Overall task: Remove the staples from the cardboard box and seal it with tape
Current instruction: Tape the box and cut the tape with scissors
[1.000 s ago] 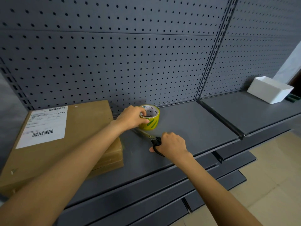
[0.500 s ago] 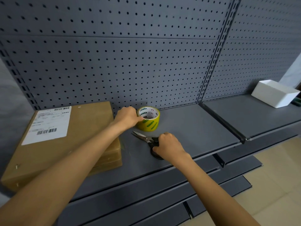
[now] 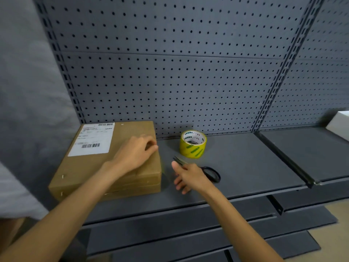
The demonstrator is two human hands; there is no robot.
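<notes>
We see the cardboard box (image 3: 113, 159) lying flat at the left of the grey shelf (image 3: 245, 167), with our left hand (image 3: 135, 155) resting on its lid, grip loose and holding nothing. Our right hand (image 3: 188, 178) hovers over the scissors (image 3: 205, 171) with relaxed fingers, its grip empty. The yellow tape roll (image 3: 193, 144) stands just behind the scissors, apart from the box.

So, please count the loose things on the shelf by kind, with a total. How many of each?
Box: 1
Tape roll: 1
Scissors: 1
White tray, at the right edge: 1
Total: 4
</notes>
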